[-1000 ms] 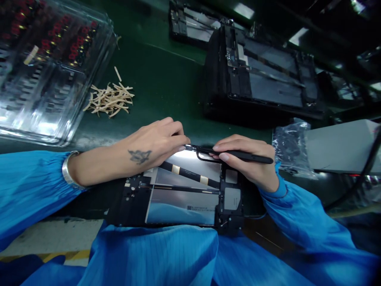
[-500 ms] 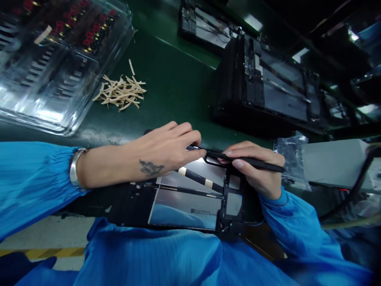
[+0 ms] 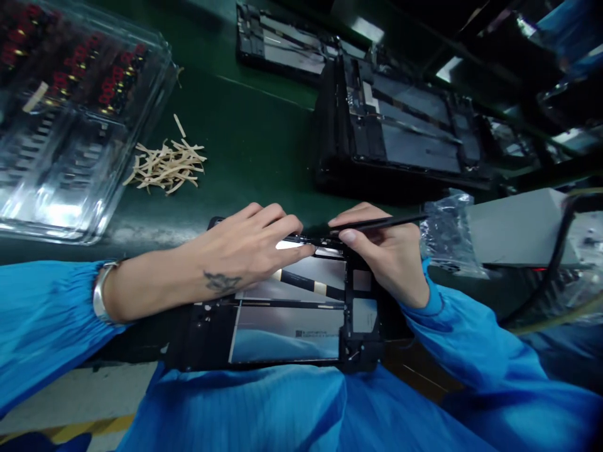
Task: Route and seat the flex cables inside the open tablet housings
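Note:
An opened tablet lies in front of me with its inside up, showing silver battery panels and a dark flex cable. My left hand rests over its far left part, fingers curled and thumb close to the far edge. Whatever lies between those fingertips is hidden. Black tweezers are gripped in my right hand, their tips low at the tablet's far edge, just right of my left thumb.
Thin tan strips lie heaped on the green bench. Clear plastic trays with small parts stand at left. Stacked opened tablets are at the back right, another tablet behind. A plastic bag lies beside a pale box.
The view has shifted, moving the bench items leftward. My right hand has turned the tweezers; their tips now sit closer to the tablet's far edge. My left hand keeps its place on the tablet.

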{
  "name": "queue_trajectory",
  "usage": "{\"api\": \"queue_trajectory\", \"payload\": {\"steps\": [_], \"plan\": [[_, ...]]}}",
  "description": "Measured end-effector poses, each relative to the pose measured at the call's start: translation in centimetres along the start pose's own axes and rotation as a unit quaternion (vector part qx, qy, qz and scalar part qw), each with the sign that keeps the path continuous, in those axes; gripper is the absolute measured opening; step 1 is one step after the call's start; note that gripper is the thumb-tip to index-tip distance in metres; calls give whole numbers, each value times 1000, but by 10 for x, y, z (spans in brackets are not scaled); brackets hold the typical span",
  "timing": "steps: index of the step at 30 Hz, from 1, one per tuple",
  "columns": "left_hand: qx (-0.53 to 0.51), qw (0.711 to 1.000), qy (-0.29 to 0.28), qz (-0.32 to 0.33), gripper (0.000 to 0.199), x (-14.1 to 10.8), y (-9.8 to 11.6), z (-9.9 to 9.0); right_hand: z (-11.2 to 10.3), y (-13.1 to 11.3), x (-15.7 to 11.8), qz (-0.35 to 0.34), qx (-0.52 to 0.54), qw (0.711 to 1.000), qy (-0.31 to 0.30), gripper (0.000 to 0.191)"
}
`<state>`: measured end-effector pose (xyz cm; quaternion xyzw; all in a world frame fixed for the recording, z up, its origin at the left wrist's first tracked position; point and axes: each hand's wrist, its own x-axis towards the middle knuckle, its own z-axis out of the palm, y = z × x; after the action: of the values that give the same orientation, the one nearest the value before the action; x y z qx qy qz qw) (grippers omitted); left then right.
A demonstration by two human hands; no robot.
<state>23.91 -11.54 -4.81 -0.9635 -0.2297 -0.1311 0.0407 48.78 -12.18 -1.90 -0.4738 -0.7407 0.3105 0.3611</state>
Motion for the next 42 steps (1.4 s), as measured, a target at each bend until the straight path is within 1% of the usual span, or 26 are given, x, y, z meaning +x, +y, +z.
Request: {"api": "queue_trajectory", "payload": {"steps": [2, 6, 9, 13, 17, 24, 30, 42], "plan": [[-2, 1000, -7, 2, 45, 0, -1, 0, 3, 1, 0, -21, -25, 999, 4, 4], [-5, 1000, -16, 5, 46, -1, -2, -2, 4, 4, 0, -34, -17, 999, 3, 6], [-10, 1000, -19, 6, 42, -1, -2, -4, 4, 6, 0, -45, -7, 999, -1, 7], [-10, 1000, -18, 7, 39, 0, -2, -7, 5, 9, 0, -52, 1, 999, -5, 9], [-11, 999, -37, 3, 40, 0, -2, -9, 7, 10, 0, -52, -6, 999, -5, 13], [-9, 1000, -24, 13, 38, 2, -2, -10, 8, 9, -2, -94, -29, 995, -21, 9], [-16, 1000, -24, 10, 38, 1, -2, -9, 7, 8, -2, -79, -15, 997, 0, 10], [-13, 999, -43, -1, 42, 0, -2, -8, 9, 9, -2, -83, -23, 996, -20, 10]]}}
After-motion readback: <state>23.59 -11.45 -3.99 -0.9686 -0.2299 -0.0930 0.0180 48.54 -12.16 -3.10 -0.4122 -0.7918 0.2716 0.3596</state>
